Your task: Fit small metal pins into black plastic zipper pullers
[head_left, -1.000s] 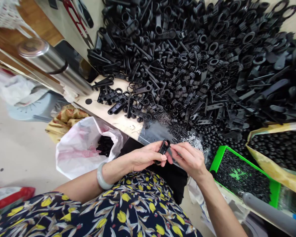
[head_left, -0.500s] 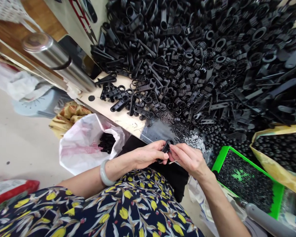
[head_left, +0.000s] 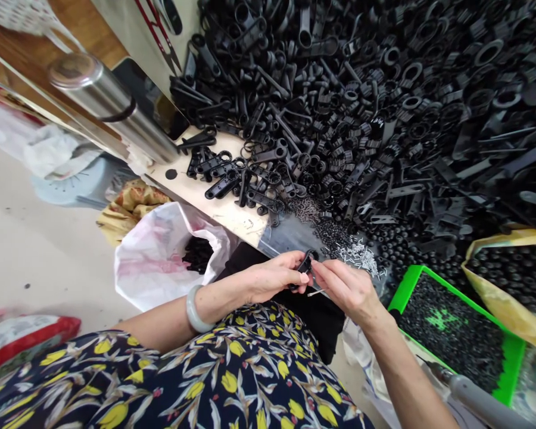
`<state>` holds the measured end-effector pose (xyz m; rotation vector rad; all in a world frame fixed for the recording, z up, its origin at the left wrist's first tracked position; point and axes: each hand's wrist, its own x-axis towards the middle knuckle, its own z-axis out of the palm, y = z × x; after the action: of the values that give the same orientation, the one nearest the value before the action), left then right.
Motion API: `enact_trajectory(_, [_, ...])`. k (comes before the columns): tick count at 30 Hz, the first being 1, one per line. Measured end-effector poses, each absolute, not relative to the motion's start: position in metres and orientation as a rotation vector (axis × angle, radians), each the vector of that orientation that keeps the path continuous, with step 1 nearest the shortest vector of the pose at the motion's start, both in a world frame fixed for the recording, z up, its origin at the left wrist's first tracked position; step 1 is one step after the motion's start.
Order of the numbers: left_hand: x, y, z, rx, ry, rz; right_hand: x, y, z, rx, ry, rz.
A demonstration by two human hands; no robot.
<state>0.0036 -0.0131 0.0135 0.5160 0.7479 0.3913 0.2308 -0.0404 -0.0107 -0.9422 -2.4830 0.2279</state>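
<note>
Left hand (head_left: 279, 277): fingers curled closely around a black part (head_left: 302, 268), thumb along its side. Right hand (head_left: 346, 289): thumb and fingertips drawn together at the part's ringed end, covering some of it; a thin pale stick (head_left: 315, 292) was held, jutting below the fingers. Whether the fingertips also pinched a smaller piece could not be told. The part lay between both hands, above the person's lap, at the bench edge.

Bench (head_left: 194, 185): pale board, with a grey sheet (head_left: 283, 232) just beyond the hands. Past the sheet, silver pins (head_left: 361, 256) and small brown pieces (head_left: 306, 210), then a large black heap (head_left: 330, 101) filling the far side.

Left of the heap: steel flask (head_left: 143, 131), dark slab (head_left: 136, 83), red-handled scissors (head_left: 156, 30).

Below the bench edge, left: white sack (head_left: 147, 262), black pieces inside.

Right: green tray (head_left: 513, 363) of fine black bits, yellow bag (head_left: 522, 322) of black beads; near the right forearm, a grey-handled tool (head_left: 482, 396).
</note>
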Motion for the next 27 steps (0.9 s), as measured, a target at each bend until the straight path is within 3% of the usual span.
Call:
enact_trajectory(10, [0.005, -0.016, 0.006, 0.701, 0.766, 0.448, 0.222, -0.043, -0.009, -0.987, -2.406, 0.236])
enact_trajectory(27, [0.001, -0.015, 0.001, 0.999, 0.803, 0.416, 0.207, -0.048, -0.007, -1.21, -2.06, 0.615])
